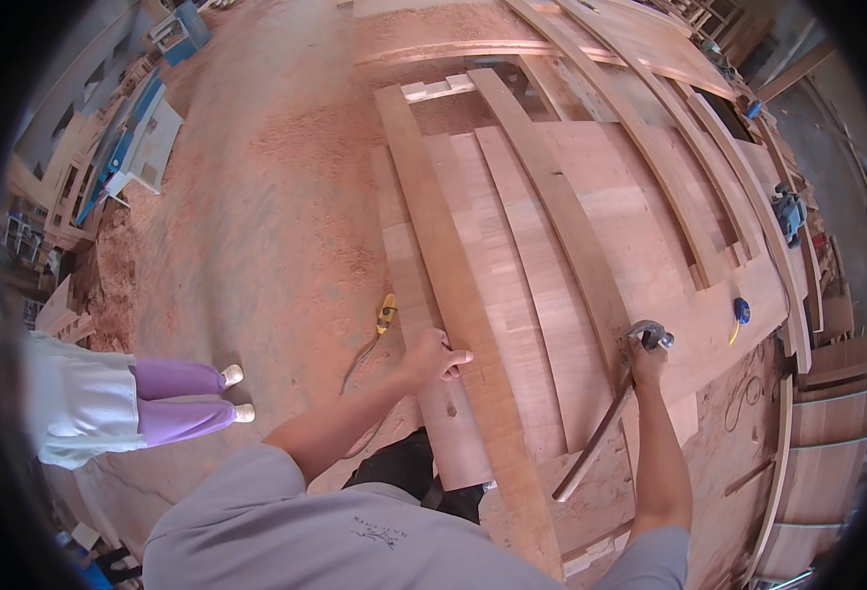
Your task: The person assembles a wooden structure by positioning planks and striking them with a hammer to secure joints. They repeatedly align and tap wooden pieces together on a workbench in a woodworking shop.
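My right hand (647, 361) is closed round a hammer (654, 336) just below its metal head. The handle slants down and left over the long boards. At the left edge of a long wooden board (463, 285) rests my left hand (438, 356), its fingers curled and its thumb lying toward the board; whatever is inside the fingers is hidden. A second long board (571, 221) runs beside the first, ending under the right hand. Beneath both lie wide, pale reddish wooden panels (522, 295). Close to my left hand, a yellow-and-black tool (386, 313) lies on the floor, with a cord beside it.
A blue tape measure (741, 311) sits on the panels at right. More long boards (640, 138) stretch away at the far right, near a blue power tool (789, 214). At left stands a person in purple trousers (183, 393). Blue-and-white machinery (144, 143) is farther back.
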{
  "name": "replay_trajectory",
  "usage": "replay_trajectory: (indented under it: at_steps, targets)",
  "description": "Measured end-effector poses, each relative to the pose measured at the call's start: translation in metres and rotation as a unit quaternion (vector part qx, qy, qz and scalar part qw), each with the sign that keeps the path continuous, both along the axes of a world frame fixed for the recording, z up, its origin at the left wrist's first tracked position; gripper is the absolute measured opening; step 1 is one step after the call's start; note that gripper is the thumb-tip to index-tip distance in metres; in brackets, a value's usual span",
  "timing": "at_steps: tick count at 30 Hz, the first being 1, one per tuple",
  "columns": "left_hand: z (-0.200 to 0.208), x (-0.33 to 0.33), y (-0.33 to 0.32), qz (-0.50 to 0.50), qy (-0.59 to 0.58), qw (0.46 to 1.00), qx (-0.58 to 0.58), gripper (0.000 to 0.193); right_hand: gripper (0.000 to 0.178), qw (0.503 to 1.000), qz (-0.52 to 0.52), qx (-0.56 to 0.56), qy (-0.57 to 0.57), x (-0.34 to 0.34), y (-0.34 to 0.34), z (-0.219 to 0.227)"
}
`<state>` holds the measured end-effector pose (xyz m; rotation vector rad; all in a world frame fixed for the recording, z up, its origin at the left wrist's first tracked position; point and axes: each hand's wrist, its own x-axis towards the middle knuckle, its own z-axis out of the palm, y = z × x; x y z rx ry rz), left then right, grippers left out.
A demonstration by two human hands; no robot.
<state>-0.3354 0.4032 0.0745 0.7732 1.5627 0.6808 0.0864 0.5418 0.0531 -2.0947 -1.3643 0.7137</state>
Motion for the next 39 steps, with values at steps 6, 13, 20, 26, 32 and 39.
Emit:
replay_trajectory:
  at_steps: [6,13,20,26,32,39]
  targets:
    - [0.018,-0.021,0.013,-0.061,0.039,0.997,-0.02,0.03,0.046,0.993,-0.031,-0.07,-0.085,-0.026,0.003,0.031]
    - [0.025,-0.048,0.028,-0.086,0.287,0.95,0.091,0.035,0.03,0.995,-0.003,0.041,-0.095,-0.012,-0.003,0.026]
    - [0.032,-0.085,-0.003,-0.086,0.399,0.883,0.231,0.033,0.031,0.954,0.15,0.167,0.201,0.066,-0.099,0.173]
    - [-0.013,-0.038,-0.019,-0.206,0.412,0.822,0.334,0.065,0.024,0.997,-0.05,0.025,0.052,0.091,-0.267,0.252]
    - [-0.029,-0.028,-0.013,-0.214,0.471,0.804,0.293,0.081,0.019,0.956,-0.26,-0.127,-0.04,0.09,-0.501,0.115]
    - [-0.059,-0.049,0.006,-0.21,0.51,0.773,0.314,0.086,0.028,0.879,-0.41,-0.066,0.234,-0.006,-0.632,0.01]
